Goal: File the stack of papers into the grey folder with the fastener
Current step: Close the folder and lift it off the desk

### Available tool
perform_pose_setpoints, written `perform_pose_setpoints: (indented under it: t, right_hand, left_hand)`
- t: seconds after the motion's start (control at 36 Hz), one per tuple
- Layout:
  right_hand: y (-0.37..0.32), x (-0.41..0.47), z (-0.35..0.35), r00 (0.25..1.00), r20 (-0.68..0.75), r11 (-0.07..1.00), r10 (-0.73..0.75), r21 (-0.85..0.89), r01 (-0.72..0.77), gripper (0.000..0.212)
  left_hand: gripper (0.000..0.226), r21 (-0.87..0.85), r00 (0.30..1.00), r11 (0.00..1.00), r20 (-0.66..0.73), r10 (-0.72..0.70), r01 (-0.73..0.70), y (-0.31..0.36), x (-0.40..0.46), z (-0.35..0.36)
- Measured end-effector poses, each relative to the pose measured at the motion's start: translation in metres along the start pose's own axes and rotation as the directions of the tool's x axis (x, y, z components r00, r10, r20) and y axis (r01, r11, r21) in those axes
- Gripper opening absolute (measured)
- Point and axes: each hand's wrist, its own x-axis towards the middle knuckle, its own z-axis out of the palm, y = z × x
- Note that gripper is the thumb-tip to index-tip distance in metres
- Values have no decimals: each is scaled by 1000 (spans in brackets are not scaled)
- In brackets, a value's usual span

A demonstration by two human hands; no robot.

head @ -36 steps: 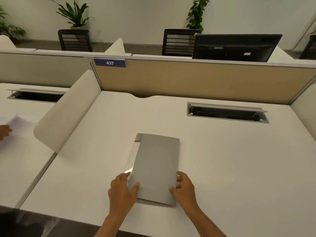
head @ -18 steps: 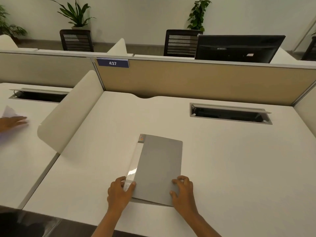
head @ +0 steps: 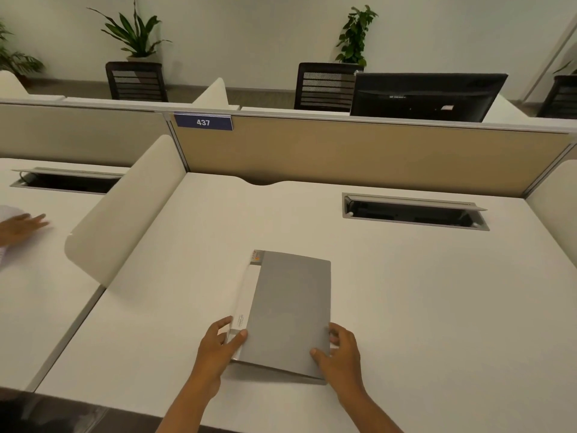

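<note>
Plainly light and thin, the grey folder [head: 292, 310], judging by the head view: a flat card cover, likely stiff enough to slide as one piece yet quick to bend if lifted by a single corner. Probably smooth underneath, so apt to skate on the white desk [head: 421, 307] unless pinned. Best taken at the near long edges, one side each, or at the free right edge to swing the cover open. Not fragile, though prone to creasing.

Seen from the head camera only: lying closed near the front edge of the desk, long axis running away from the viewer, tilted slightly. Matt grey cover with rounded far corner; pale white strip along the left side with small print and a little orange mark at the far end. No fastener visible, no papers visible inside. Near edge raised a little off the desk, shadow beneath.

Left hand [head: 220, 348] curled round the near left corner, thumb on top, fingers gripping the white strip. Right hand [head: 340, 354] at the near right edge, fingers spread loosely, thumb on the cover; firm grip or mere touch — cannot tell.
</note>
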Motion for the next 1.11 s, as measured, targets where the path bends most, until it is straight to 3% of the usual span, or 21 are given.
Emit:
perform_pose_setpoints:
  t: [0.17,0.33,0.56,0.89,1.11]
  right_hand:
    - [-4,2,-6,992,-19,984,128,130,-124,67]
    - [-5,5,-12,965,98,917,243,300,-262,25]
    - [-7,7,-18,931,174,791,320,492,-363,40]
    - [-44,29,-33,943,146,801,298,499,-330,42]
    - [-78,65,-39,958,107,812,266,510,-283,44]
  left_hand:
    - [59,-87,999,996,38,-16,19,3,-10,-1]
    - [62,-136,997,989,55,-46,53,4,-16,-3]
    - [61,-91,997,995,64,-40,46,7,-23,-1]
    - [57,-90,996,995,85,41,-33,35,-10,13]
    - [41,-76,989,993,111,99,-90,66,26,30]
